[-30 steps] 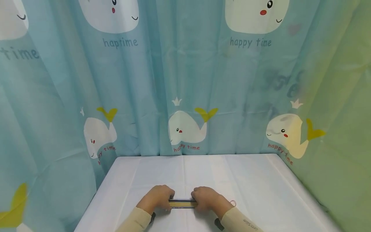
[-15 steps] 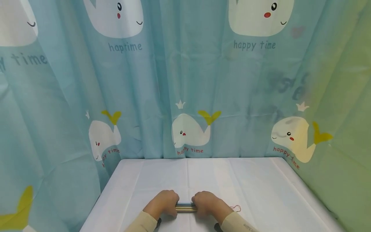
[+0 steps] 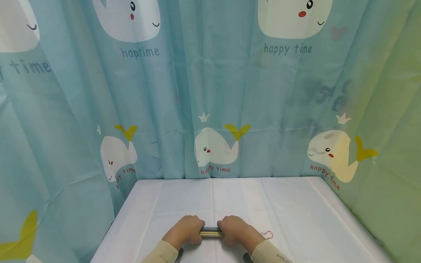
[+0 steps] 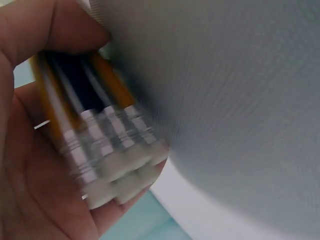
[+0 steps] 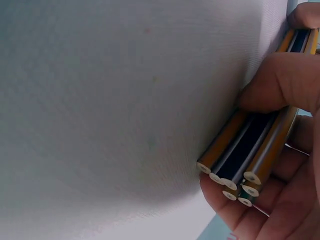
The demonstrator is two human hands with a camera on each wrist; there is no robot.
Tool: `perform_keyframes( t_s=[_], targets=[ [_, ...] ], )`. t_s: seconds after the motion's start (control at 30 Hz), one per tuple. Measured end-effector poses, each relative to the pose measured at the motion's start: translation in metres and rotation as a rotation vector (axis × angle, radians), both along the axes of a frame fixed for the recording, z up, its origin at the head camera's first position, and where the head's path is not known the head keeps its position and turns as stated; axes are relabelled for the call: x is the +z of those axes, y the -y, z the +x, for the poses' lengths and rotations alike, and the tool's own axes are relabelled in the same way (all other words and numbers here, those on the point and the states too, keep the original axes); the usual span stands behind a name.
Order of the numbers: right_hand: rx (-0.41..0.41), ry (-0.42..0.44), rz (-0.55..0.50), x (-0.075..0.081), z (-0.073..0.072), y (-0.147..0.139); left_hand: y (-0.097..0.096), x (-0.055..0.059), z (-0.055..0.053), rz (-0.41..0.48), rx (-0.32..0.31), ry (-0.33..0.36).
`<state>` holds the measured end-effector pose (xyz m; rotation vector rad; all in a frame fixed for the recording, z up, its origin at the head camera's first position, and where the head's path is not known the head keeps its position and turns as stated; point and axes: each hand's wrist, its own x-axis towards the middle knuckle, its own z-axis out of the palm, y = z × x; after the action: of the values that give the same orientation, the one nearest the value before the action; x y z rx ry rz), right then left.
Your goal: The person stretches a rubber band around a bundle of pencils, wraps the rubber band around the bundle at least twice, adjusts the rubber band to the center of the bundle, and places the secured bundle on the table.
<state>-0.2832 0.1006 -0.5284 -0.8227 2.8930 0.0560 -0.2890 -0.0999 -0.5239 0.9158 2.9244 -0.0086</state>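
Note:
A bundle of several pencils (image 3: 211, 232), yellow-orange and dark blue with pale stripes, spans the gap between both hands. My left hand (image 3: 190, 229) grips one end, thumb across the top. In the left wrist view, white erasers (image 4: 117, 165) and shiny ferrules stick out past that hand, a little blurred. My right hand (image 3: 235, 230) grips the other end. In the right wrist view, the flat unsharpened ends (image 5: 252, 178) of the pencils poke out between thumb and curled fingers. The ends lie roughly even, in stacked rows. Palms and fingers hide parts of the barrels.
A thin red loop (image 3: 268, 231), like a rubber band, lies on the table just right of my right hand. White cloth covers the table (image 3: 283, 204). A blue curtain (image 3: 177, 91) with whale prints hangs behind its far edge, and a greenish one at right.
My left hand has come closer to the right one, so less of the pencils shows between them. The head view has shifted slightly. Both hands still hold the bundle.

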Motion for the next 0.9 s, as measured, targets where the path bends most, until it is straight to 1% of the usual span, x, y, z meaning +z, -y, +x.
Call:
perform_keyframes(
  t_s=[0.27, 0.43, 0.6, 0.67, 0.73, 0.9],
  targets=[
    [-0.012, 0.009, -0.034, -0.0066, -0.0029, -0.0012, 0.0017, -0.0048, -0.0015, -0.001, 0.001, -0.019],
    [-0.021, -0.014, -0.066, -0.0052, -0.0027, -0.0044, 0.0032, -0.0051, -0.0013, 0.042, -0.007, -0.064],
    [-0.038, -0.053, -0.086, -0.0016, -0.0037, -0.0054, 0.0068, -0.0061, -0.0021, 0.056, -0.014, -0.112],
    [-0.039, -0.074, -0.102, -0.0017, -0.0041, -0.0054, 0.0078, -0.0075, -0.0033, 0.056, -0.018, -0.140],
    [-0.046, -0.085, -0.118, -0.0015, -0.0042, -0.0046, 0.0082, -0.0064, -0.0039, 0.056, -0.020, -0.171],
    [-0.047, -0.117, -0.142, 0.0005, -0.0047, -0.0014, 0.0088, -0.0051, -0.0062, 0.089, -0.044, -0.296]
  ],
)
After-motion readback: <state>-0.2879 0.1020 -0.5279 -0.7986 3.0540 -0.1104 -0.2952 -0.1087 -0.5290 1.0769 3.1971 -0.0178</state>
